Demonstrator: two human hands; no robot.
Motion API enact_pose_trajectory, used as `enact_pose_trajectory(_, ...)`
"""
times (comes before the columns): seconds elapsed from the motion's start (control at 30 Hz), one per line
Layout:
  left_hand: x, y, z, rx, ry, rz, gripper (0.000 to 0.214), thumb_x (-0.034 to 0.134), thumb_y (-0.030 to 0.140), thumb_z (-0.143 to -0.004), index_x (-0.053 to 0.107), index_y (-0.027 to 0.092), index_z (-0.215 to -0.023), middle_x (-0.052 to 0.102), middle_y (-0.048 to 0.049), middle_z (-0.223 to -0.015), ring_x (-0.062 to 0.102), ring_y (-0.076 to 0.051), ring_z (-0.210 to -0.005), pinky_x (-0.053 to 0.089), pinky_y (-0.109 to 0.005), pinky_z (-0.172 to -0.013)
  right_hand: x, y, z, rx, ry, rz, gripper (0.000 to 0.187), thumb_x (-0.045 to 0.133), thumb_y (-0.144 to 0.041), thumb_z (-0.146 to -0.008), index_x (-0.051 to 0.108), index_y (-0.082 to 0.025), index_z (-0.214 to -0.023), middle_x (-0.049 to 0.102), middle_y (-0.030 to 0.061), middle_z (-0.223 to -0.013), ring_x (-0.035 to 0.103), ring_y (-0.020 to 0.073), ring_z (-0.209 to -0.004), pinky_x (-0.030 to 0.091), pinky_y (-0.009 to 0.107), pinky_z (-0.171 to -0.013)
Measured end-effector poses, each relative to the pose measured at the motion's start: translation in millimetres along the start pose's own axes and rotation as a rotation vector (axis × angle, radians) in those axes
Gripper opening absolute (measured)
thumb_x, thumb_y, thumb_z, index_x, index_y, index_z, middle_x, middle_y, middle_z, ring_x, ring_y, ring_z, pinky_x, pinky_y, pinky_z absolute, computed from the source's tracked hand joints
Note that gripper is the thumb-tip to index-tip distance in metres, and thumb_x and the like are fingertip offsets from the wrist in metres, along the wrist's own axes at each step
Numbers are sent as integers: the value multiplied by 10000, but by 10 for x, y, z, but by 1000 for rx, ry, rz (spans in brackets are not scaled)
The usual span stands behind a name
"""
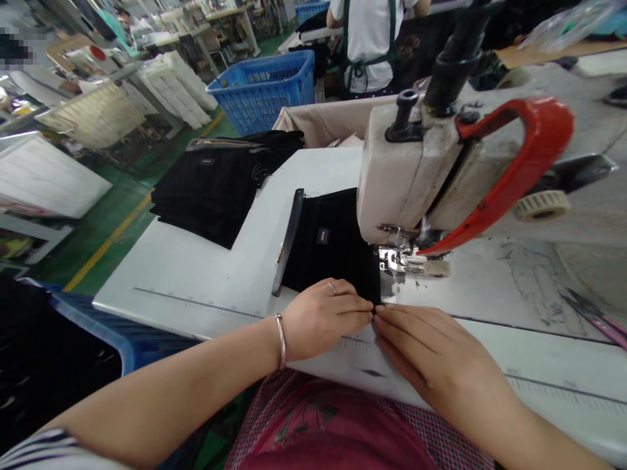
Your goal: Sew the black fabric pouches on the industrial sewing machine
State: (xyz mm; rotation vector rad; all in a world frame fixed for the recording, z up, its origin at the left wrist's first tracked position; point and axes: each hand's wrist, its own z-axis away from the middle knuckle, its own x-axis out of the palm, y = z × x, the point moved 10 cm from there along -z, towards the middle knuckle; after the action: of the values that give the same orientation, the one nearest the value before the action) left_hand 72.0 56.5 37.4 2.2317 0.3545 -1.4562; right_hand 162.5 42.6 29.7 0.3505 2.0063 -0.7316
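A black fabric pouch [337, 261] with a small label and a zipper along its left edge lies flat on the white sewing table [196, 267]. Its right edge lies at the presser foot [392, 259] of the sewing machine [406, 176]. My left hand [326, 316], wearing a ring and a bracelet, pinches the pouch's near right corner. My right hand [435, 352] meets it there, fingers pressed together on the same corner. The fingertips of both hands almost touch, and the fabric between them is mostly hidden.
A stack of black pouches [210, 189] sits at the table's far left. Scissors [595, 316] lie at the right. The machine carries a red curved guard [529, 156]. Blue crates [269, 88] stand on the floor beyond. A person in an apron [369, 39] stands behind.
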Motion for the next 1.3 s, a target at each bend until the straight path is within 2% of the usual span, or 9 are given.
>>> enact_pose_trajectory(0.17, 27, -207, -84, 17, 12, 5, 208, 459, 141, -964, 632, 141, -1079, 670, -42, -1147, 596, -144, -1039, 516, -323, -922, 5, 149, -149, 3, -33, 46, 290, 539, -229, -934, 600, -179, -1214, 633, 70, -1203, 603, 231, -1068, 521, 422, -930)
enact_pose_trajectory(0.33, 32, -381, -186, 29, 31, 2, 223, 452, 91, -939, 640, 136, -1051, 682, -36, -1133, 605, -155, -1045, 491, -341, -954, 56, 280, -249, -18, -68, 126, 333, 538, -277, -938, 569, -150, -1244, 617, 77, -1231, 599, 251, -1060, 510, 445, -940)
enact_pose_trajectory(0.47, 41, -509, -281, 26, 21, -35, 218, 476, 97, -926, 652, 152, -1044, 687, -34, -1123, 614, -154, -1032, 476, -333, -973, 57, 359, -294, -18, -30, 168, 341, 548, -262, -927, 571, -144, -1246, 608, 89, -1256, 582, 269, -1116, 505, 452, -955)
enact_pose_trajectory(0.63, -1, -631, -385, 58, 82, -103, 228, 447, 98, -940, 660, 128, -1013, 701, -43, -1051, 627, -162, -1008, 481, -321, -944, 48, 400, -330, -29, 13, 179, 302, 529, -214, -927, 594, -120, -1206, 613, 112, -1247, 571, 268, -1135, 526, 434, -918)
enact_pose_trajectory(0.83, 60, -893, -466, -51, 59, -106, 244, 446, 97, -946, 680, 161, -966, 699, -42, -970, 635, -158, -969, 491, -315, -921, 60, 484, -343, 14, 16, 122, 254, 521, -216, -932, 634, -157, -1151, 633, 66, -1224, 593, 249, -1104, 537, 409, -890)
enact_pose_trajectory(0.97, 59, -936, -496, -86, 49, -100, 204, 495, 111, -930, 689, 171, -922, 694, -44, -918, 636, -164, -946, 495, -302, -893, 53, 525, -332, 43, 7, 61, 209, 532, -237, -932, 656, -194, -1095, 652, 31, -1187, 607, 225, -1076, 530, 392, -890)
enact_pose_trajectory(1.07, 47, -955, -505, -114, 22, -103, 201, 504, 111, -922, 693, 180, -924, 691, -48, -909, 629, -171, -947, 491, -299, -886, -38, 537, -326, 54, 52, 32, 189, 554, -226, -921, 647, -208, -1084, 671, 22, -1113, 615, 215, -1008, 519, 382, -867)
enact_pose_trajectory(1.2, 27, -984, -477, -147, -73, -121, 235, 473, 130, -936, 681, 188, -1030, 677, -63, -994, 602, -197, -1008, 479, -334, -918, -276, 649, -296, 139, 221, 114, 129, 589, -202, -872, 638, -163, -984, 648, 100, -1024, 582, 278, -973, 489, 438, -843)
enact_pose_trajectory(1.3, -1, -1014, -427, -208, -184, -160, 282, 464, 143, -938, 633, 200, -1156, 631, -80, -1142, 559, -225, -1100, 459, -387, -967, -232, 810, -288, 249, 131, 224, 135, 598, -222, -836, 612, -153, -951, 617, 123, -970, 555, 323, -954, 470, 482, -817)
